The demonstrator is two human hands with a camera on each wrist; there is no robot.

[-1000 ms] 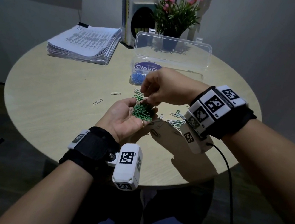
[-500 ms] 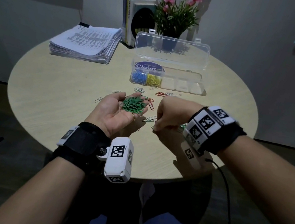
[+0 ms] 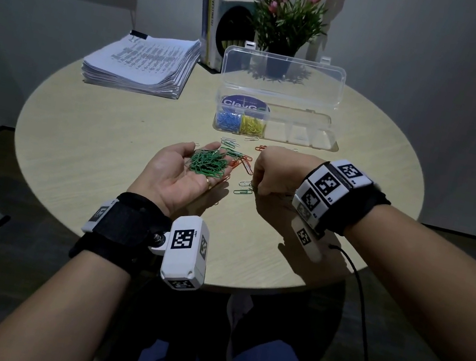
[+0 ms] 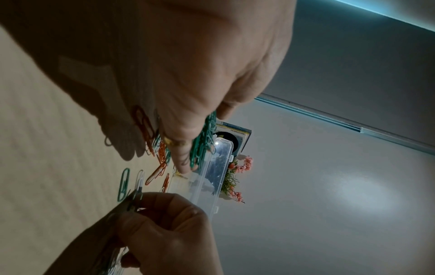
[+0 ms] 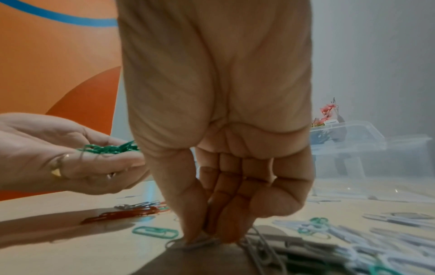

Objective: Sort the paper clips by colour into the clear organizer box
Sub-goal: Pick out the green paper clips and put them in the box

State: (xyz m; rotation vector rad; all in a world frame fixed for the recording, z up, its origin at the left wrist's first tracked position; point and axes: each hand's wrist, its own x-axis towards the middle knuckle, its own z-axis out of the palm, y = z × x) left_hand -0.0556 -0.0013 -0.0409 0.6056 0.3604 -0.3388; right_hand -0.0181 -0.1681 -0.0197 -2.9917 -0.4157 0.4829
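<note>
My left hand [image 3: 174, 175] lies palm up above the table and cups a pile of green paper clips [image 3: 208, 162], which also shows in the left wrist view [image 4: 202, 141]. To its right, my right hand [image 3: 256, 183] points down, thumb and fingertips [image 5: 188, 236] pinched on a pale paper clip [image 5: 200, 243] lying on the table. A single green clip [image 3: 242, 192] sits just left of it. The clear organizer box [image 3: 302, 134] stands behind, with blue clips [image 3: 227, 121] and yellow clips [image 3: 252, 125] in its two left compartments.
Orange clips [image 3: 244, 162] and white clips [image 5: 353, 241] lie scattered between the hands and the box. The box lid [image 3: 284, 74] stands upright. A paper stack [image 3: 142, 65], books [image 3: 224, 18] and a potted plant [image 3: 286, 23] sit at the back.
My right hand left the pile in my left palm and dropped to the table on the right, where it pinches a clip. The left hand stayed cupped, drifting slightly left.
</note>
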